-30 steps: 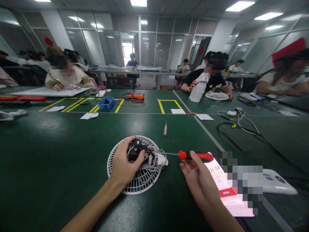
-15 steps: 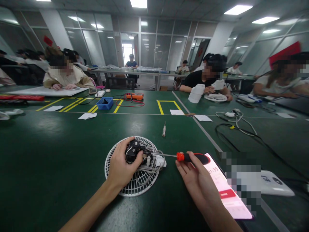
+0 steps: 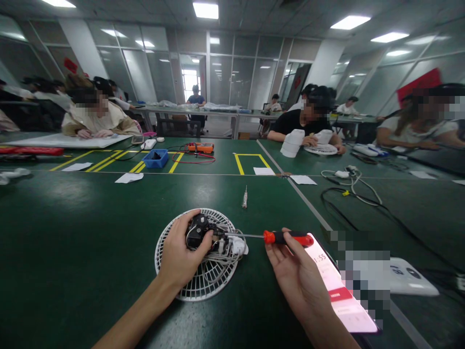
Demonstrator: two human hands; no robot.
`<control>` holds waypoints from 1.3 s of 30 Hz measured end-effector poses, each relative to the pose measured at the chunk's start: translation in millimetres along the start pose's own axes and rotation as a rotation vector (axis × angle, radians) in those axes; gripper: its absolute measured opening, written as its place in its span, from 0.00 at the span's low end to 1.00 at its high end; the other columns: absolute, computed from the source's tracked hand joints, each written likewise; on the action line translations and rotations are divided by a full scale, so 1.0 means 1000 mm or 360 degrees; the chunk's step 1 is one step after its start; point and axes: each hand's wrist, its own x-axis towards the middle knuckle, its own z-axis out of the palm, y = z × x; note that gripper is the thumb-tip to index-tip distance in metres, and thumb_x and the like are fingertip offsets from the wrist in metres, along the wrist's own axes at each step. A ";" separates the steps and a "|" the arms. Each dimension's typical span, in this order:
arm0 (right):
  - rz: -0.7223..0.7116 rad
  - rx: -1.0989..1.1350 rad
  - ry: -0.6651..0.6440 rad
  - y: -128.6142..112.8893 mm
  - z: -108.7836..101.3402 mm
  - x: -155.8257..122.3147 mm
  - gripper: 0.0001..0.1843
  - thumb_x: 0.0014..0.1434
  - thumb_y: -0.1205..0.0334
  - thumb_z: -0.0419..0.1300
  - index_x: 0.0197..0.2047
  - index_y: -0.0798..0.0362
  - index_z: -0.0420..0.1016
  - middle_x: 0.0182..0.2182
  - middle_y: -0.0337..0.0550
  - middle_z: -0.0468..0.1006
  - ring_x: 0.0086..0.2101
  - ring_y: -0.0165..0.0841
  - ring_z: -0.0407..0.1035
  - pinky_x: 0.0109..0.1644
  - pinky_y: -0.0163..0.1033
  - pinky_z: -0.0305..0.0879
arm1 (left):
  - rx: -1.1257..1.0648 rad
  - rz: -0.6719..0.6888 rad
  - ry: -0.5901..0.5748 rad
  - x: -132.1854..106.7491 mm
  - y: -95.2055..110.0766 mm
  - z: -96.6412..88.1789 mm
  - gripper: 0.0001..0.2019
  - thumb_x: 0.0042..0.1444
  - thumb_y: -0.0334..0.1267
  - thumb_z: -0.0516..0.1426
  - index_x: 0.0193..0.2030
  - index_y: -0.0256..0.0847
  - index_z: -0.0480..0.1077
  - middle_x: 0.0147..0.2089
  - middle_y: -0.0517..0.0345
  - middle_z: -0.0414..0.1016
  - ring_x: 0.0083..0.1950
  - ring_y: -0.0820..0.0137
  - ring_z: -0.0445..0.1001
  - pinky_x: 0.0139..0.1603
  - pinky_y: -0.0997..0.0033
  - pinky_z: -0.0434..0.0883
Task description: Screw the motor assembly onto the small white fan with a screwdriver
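Observation:
A white round fan grille (image 3: 203,283) lies on the green table in front of me. On it sits a black motor unit (image 3: 199,231) with white wires (image 3: 232,247). My left hand (image 3: 181,257) is closed round the motor from the near left. My right hand (image 3: 294,271) pinches the red and black handle of a screwdriver (image 3: 286,237), which lies level, its metal shaft running left and its tip at the motor.
A phone with a lit pink screen (image 3: 341,295) lies under my right wrist, a white fan part (image 3: 410,281) beyond it. A small screwdriver (image 3: 244,197) lies further back. Black and white cables (image 3: 356,191) trail at right. Other people sit at the far tables beside a blue bin (image 3: 156,158).
The view has shifted slightly; both hands, the motor and the screwdriver keep nearly the same pose. A person at the far right table has set a white part down.

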 end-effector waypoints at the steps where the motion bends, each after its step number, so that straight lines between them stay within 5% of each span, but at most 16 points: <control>1: 0.0025 -0.0032 0.0007 0.001 -0.001 0.001 0.23 0.40 0.63 0.80 0.38 0.47 0.77 0.38 0.38 0.81 0.41 0.37 0.79 0.46 0.42 0.80 | -0.0003 -0.0002 -0.0003 0.000 0.000 0.000 0.21 0.60 0.48 0.61 0.58 0.44 0.70 0.54 0.51 0.78 0.54 0.60 0.77 0.60 0.52 0.75; 10: -0.0021 0.0022 0.0048 -0.006 0.007 -0.003 0.27 0.32 0.73 0.78 0.37 0.49 0.78 0.37 0.38 0.82 0.42 0.36 0.79 0.47 0.39 0.80 | -0.0001 0.0007 0.0000 -0.001 -0.001 0.001 0.22 0.60 0.47 0.61 0.59 0.45 0.69 0.54 0.52 0.77 0.54 0.60 0.77 0.60 0.53 0.74; 19: 0.0076 -0.0020 0.0065 -0.001 0.005 -0.004 0.22 0.39 0.66 0.80 0.36 0.51 0.77 0.33 0.40 0.81 0.33 0.32 0.77 0.36 0.34 0.78 | 0.0010 0.0026 0.0010 -0.001 0.000 -0.001 0.21 0.60 0.47 0.61 0.59 0.44 0.69 0.54 0.52 0.78 0.53 0.61 0.77 0.59 0.55 0.74; 25: 0.0025 0.0074 0.0097 -0.005 0.007 -0.005 0.27 0.30 0.75 0.76 0.37 0.51 0.78 0.37 0.38 0.82 0.40 0.35 0.79 0.45 0.38 0.79 | 0.0025 0.0025 0.0005 0.000 -0.001 0.001 0.22 0.61 0.47 0.61 0.60 0.45 0.69 0.54 0.53 0.77 0.53 0.61 0.77 0.60 0.55 0.74; 32: 0.0132 -0.0068 0.0067 0.000 0.002 -0.002 0.23 0.40 0.63 0.80 0.39 0.50 0.77 0.35 0.41 0.82 0.34 0.35 0.79 0.36 0.37 0.79 | 0.0015 0.0055 -0.0031 -0.001 -0.002 -0.003 0.25 0.60 0.53 0.61 0.60 0.44 0.69 0.55 0.51 0.77 0.54 0.59 0.77 0.59 0.52 0.75; 39: 0.0034 0.0077 0.0042 -0.003 0.005 -0.005 0.29 0.30 0.74 0.79 0.39 0.53 0.78 0.35 0.40 0.83 0.38 0.36 0.80 0.47 0.40 0.80 | 0.0052 0.0053 -0.0004 0.000 0.000 -0.002 0.27 0.57 0.54 0.64 0.59 0.44 0.69 0.54 0.51 0.78 0.53 0.59 0.78 0.59 0.53 0.75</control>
